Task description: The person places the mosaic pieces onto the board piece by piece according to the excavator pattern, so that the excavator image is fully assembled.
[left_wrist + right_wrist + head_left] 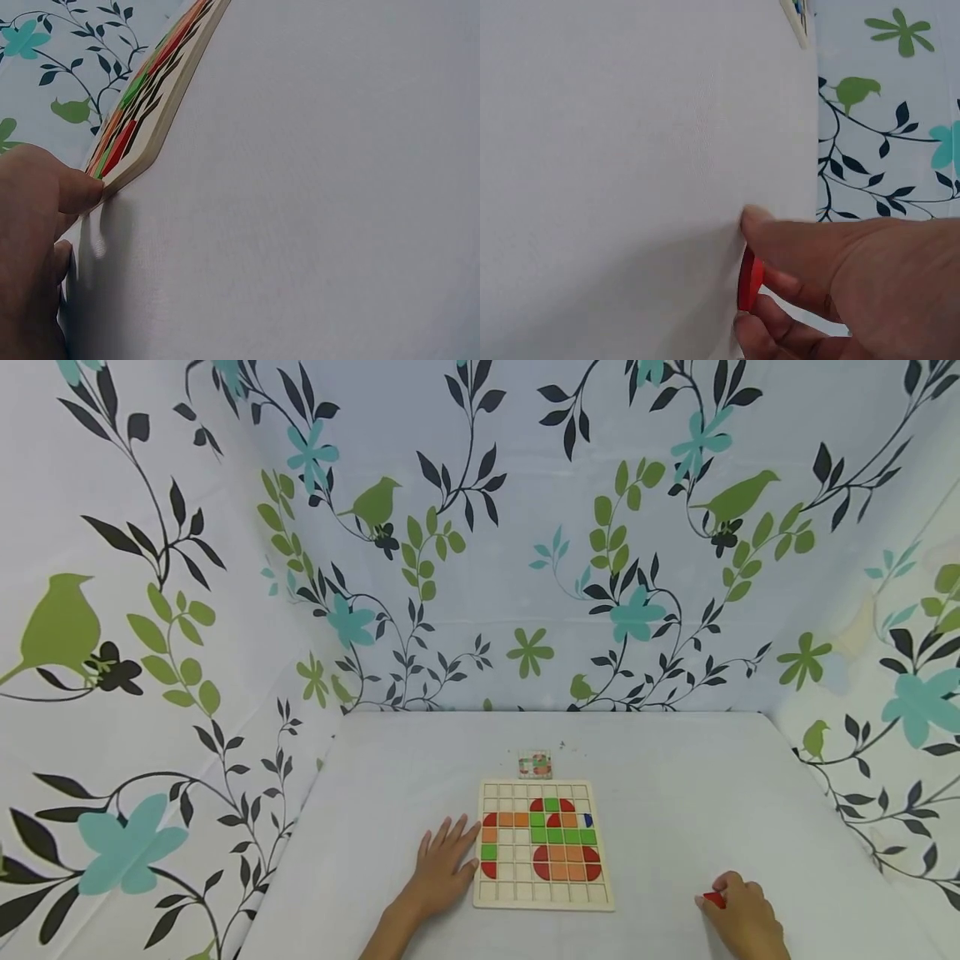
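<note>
Low at the centre of the head view lies a wooden grid board (543,845) on the white table (675,793), its cells partly filled with red, orange and green tiles. Just above it sits a small pile of loose pieces (534,764). Lower left of the board, the left hand (441,864) rests flat, fingers spread, touching the board's edge. At lower right, the right hand (742,914) pinches a red piece (714,899) against the table.

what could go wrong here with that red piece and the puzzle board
The right hand only pinches the small red piece at its fingertips, so it might slip onto the table. The left hand lies flat at the edge of the puzzle board; a nudge could shift the board and perhaps jog its loose tiles.
</note>
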Demonstrator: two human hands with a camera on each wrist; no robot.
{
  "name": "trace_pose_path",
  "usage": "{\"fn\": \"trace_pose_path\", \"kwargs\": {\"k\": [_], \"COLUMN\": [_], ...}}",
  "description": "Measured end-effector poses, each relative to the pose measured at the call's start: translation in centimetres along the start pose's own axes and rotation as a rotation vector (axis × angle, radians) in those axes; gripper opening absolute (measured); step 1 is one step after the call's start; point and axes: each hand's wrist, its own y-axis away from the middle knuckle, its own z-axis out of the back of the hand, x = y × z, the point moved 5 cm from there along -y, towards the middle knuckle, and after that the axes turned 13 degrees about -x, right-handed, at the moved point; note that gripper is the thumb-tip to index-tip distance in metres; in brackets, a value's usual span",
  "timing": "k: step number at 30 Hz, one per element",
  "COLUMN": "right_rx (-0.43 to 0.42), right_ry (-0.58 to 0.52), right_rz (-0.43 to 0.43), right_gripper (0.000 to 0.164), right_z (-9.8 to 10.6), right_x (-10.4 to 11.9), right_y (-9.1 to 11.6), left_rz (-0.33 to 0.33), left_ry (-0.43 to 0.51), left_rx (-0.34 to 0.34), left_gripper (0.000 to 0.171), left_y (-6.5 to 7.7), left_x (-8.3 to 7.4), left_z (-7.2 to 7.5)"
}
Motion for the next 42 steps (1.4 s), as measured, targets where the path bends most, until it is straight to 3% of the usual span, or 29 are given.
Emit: {"fn": "trace_pose_path", "kwargs": {"k": [4, 11, 20, 25, 31, 34, 37, 42], "right_rx": [-0.037, -0.043, 0.013, 0.021, -0.038, -0.036, -0.029, -0.021], "right_ry": [-0.039, -0.134, -0.142, -0.111, -0.043, -0.066, -0.109, -0.130], "right_rz": [0.115, 0.207, 0.164, 0.217, 0.186, 0.156, 0.182, 0.200], "right_gripper": [0.022, 0.016, 0.021, 0.018, 0.031, 0.032, 0.023, 0.036], "right_z": [-0.4, -1.7, -4.4, -4.6, -4.2, -4.4, -4.4, -4.3], "right_x": [0.3, 3.5, 7.0, 8.2, 8.2, 8.1, 8.4, 8.4], "right_y": [-0.3, -0.4, -0.6, -0.4, -0.2, -0.1, 0.0, 0.1], "left_rz": [-0.018, -0.022, -0.021, -0.028, -0.012, -0.007, -0.005, 0.003], "left_ry": [0.031, 0.038, 0.044, 0.043, 0.026, 0.017, 0.006, -0.025], "left_rx": [-0.019, -0.019, -0.029, -0.045, -0.035, -0.022, -0.010, 0.007], "left_gripper": [0.058, 0.059, 0.059, 0.059, 0.060, 0.060, 0.059, 0.059], "left_y": [0.2, 0.2, 0.1, 0.2, 0.1, 0.1, 0.0, 0.0], "left_x": [-0.2, -0.4, 0.0, 0.2, 0.3, 0.2, 0.1, 0.0], "left_z": [0.2, 0.3, -0.2, -0.3, -0.4, -0.3, -0.1, 0.0]}}
